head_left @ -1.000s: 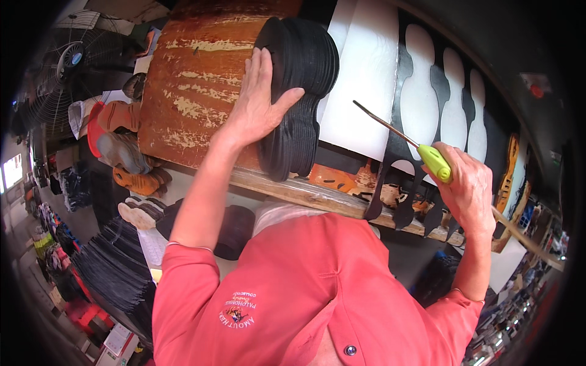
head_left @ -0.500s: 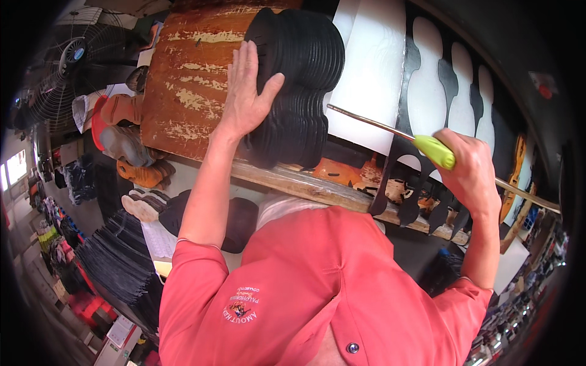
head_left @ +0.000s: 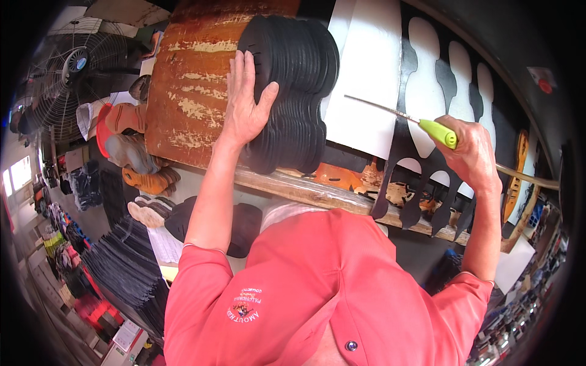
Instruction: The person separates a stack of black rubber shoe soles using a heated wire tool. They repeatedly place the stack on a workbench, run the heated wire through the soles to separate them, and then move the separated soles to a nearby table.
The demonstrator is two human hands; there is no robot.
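Note:
A thick stack of black sole-shaped pieces (head_left: 296, 67) stands on edge on the worn brown board. Against its left end lies my left hand (head_left: 247, 104), fingers stretched out and thumb spread. Short slits show on the outermost piece, just beyond those fingers. To the right of the stack, my right hand (head_left: 467, 149) is wrapped around the lime-green handle of a slim metal-shafted tool (head_left: 436, 132). Its thin shaft points left over a white sheet (head_left: 369, 70), and the tip is apart from the stack. I cannot make out the exact kind of tip.
White sole-shaped cutouts (head_left: 424, 73) lie on black material at the right. The wooden bench edge (head_left: 274, 188) runs before me, with dark strips hanging over it. A wire fan (head_left: 76, 61) stands at the far left, above shoe-shaped forms (head_left: 125, 146). Dark sheets (head_left: 125, 268) are piled lower left.
The tool's shaft has swung slightly away from the stack, its tip moving right and farther off. My left hand stays on the stack's end. The whole view has shifted a little.

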